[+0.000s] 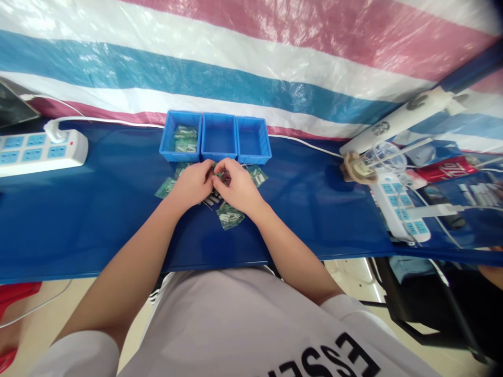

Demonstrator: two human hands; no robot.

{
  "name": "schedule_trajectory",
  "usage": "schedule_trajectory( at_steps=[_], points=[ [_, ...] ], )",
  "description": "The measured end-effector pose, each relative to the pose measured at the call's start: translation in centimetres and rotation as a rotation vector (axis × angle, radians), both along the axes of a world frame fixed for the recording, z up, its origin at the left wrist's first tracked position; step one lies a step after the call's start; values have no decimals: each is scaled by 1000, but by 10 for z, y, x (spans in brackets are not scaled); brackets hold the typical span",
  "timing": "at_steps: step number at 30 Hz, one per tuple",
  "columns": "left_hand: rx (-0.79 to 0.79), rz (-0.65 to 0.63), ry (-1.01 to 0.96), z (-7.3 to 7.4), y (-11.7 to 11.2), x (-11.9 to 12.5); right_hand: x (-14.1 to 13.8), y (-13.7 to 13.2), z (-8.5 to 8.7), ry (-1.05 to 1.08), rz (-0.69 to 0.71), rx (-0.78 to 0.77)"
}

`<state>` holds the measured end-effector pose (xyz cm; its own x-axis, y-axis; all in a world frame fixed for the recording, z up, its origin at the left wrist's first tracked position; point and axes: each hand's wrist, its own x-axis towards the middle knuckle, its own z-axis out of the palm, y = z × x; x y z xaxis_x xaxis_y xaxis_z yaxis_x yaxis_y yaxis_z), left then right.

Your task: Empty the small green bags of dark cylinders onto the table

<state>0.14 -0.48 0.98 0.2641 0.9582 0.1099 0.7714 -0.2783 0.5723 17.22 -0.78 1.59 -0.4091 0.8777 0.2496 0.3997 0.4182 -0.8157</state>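
Observation:
My left hand (193,183) and my right hand (238,187) meet just in front of the blue bins, fingertips pinched close together. A bit of a small green-tinted plastic bag shows between them; my fingers hide most of it. Under the hands lies a loose pile of small metal pins (212,200). Around the pile are more bags of small pale metal parts: a front bag (230,216), a right bag (257,176) and a left bag (165,187). The left bin (181,157) holds several such bags. The middle bin (219,156) and right bin (254,158) show bare bottoms.
On the blue table (314,209) a white power strip (43,152) lies at left, another power strip (396,204) at right. Near the latter are a clear plastic cup (387,157), a white roll (396,123) and a red package (448,170). A striped sheet (236,68) hangs behind.

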Motion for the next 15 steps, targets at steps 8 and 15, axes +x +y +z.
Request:
schedule_trajectory(
  at_steps=[8, 15],
  points=[
    [-6, 2, 7, 1, 0, 0, 0, 0, -2, 16, 0, 8],
    [-11, -2, -4, 1, -1, 0, 0, -1, -1, 7, -4, 21]
  ],
)
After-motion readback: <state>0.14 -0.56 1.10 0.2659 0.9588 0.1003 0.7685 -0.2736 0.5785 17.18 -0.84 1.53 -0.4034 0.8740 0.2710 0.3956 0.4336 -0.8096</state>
